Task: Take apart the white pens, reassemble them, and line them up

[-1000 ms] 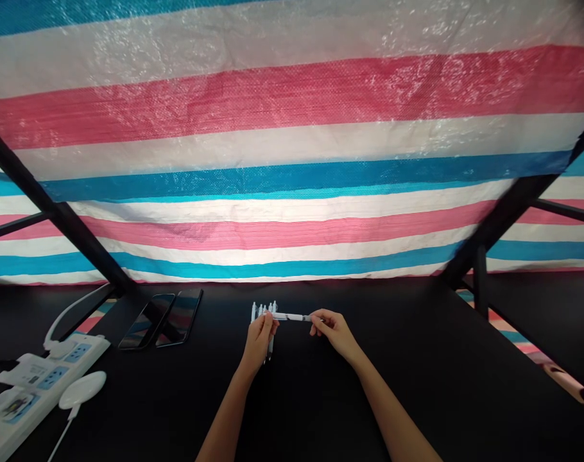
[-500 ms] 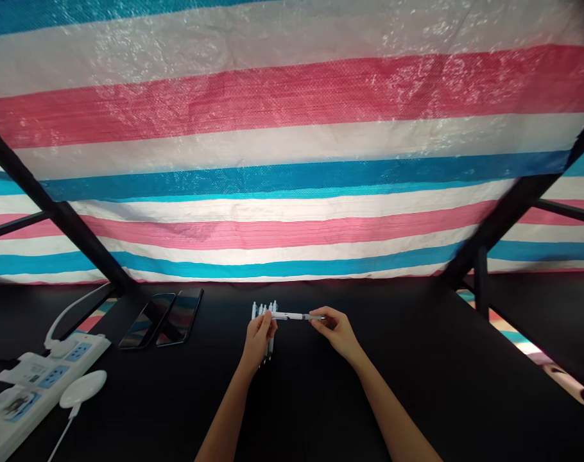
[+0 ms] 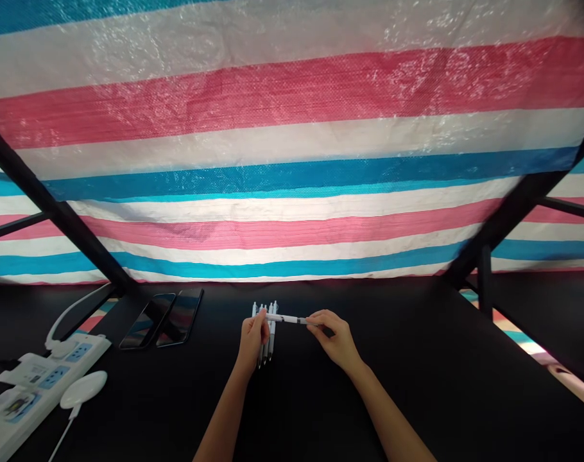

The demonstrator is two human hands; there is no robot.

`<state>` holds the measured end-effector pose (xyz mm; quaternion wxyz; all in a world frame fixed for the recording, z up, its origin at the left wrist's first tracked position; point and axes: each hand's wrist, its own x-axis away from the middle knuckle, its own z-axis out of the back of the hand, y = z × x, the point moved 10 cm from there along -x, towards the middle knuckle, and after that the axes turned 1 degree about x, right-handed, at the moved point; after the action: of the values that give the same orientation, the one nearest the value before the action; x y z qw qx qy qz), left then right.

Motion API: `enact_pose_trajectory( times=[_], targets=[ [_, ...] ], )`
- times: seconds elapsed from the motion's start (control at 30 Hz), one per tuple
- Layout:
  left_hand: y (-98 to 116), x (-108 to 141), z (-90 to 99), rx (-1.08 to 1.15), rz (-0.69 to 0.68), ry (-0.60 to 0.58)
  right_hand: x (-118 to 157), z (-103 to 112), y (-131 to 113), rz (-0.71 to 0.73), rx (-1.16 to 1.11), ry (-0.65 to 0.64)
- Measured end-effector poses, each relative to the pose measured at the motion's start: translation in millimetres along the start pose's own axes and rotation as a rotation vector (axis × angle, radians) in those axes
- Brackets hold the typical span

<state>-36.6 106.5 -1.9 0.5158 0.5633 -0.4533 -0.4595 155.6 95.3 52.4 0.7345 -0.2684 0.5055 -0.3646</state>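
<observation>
Moved: white pen (image 3: 289, 319) slid toward the left hand (image 3: 251, 340) since the earlier frame.
Left grip: fingertips pinching the pen's left end.
Right grip: right hand (image 3: 335, 339) pinching its other end.
Pen position: held level, just above a row of white pens (image 3: 267, 333) on the black tabletop (image 3: 417, 385).
Nearby: two phones (image 3: 163, 319), power strip (image 3: 46, 378).

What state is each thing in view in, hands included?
Left hand: fingers closed on one end of the white pen, above the other pens.
Right hand: fingers pinching the pen's other end.
White pen: held roughly level between both hands.
Other white pens: lying side by side, partly behind the left hand.
Two smartphones: lying flat, side by side, screens reflecting.
Power strip: lying on the black table, white cable attached.
</observation>
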Motion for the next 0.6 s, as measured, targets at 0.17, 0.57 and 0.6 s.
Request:
enact_pose_trajectory(
  times=[0.17,0.57,0.6],
  targets=[
    [0.6,0.1,2.7,-0.071,-0.001,0.028,-1.1,-0.2,-1.9,-0.012,0.021,-0.014],
    [1.6,-0.1,6.4,-0.088,0.0,0.054,0.4,0.1,-10.9,0.083,0.159,0.025],
    [1.3,-0.2,6.3,-0.089,-0.001,0.052,0.2,0.5,-10.9,0.081,0.162,0.03]
  ],
)
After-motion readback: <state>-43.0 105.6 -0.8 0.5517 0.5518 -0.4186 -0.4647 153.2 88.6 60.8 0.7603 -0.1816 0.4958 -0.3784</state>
